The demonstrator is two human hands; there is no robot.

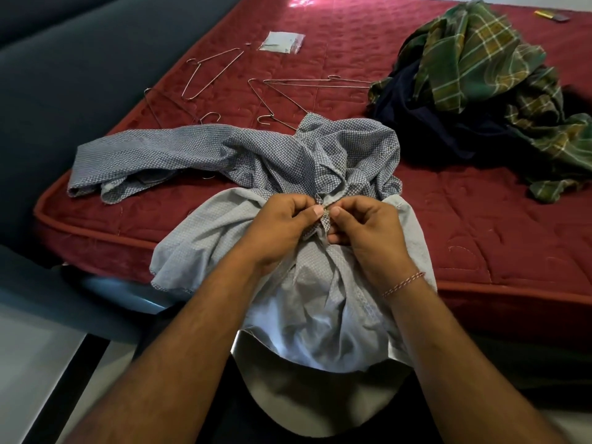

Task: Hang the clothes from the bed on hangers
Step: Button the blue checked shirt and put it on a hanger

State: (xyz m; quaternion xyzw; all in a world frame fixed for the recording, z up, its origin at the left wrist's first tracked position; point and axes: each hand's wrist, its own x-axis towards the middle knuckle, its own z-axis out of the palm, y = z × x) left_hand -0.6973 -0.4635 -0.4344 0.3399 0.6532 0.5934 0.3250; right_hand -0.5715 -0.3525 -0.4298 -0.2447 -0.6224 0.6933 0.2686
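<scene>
The red quilted mattress [464,219] of the bed fills most of the view, and the clothes lie on it. At the far right there is a pile of clothes [499,100]: a green plaid cloth is on top, and a dark navy garment is under it. In the middle, at the near edge of the mattress, is a blue-grey shirt with a small check pattern [256,155]. One sleeve of it is stretched to the left on the mattress, and its lower part hangs over the edge toward the person. Several wire hangers [282,91] lie on the mattress behind the shirt, some of them crossing each other, and one hook shows just at the shirt's far edge. The left hand [282,225] and the right hand [365,225] are close together over the shirt, and both pinch the same narrow strip of its fabric between thumb and fingers. A thin thread bracelet [404,284] is on the right wrist. A small clear plastic packet [282,42] lies far behind the hangers, well apart from the clothes.
</scene>
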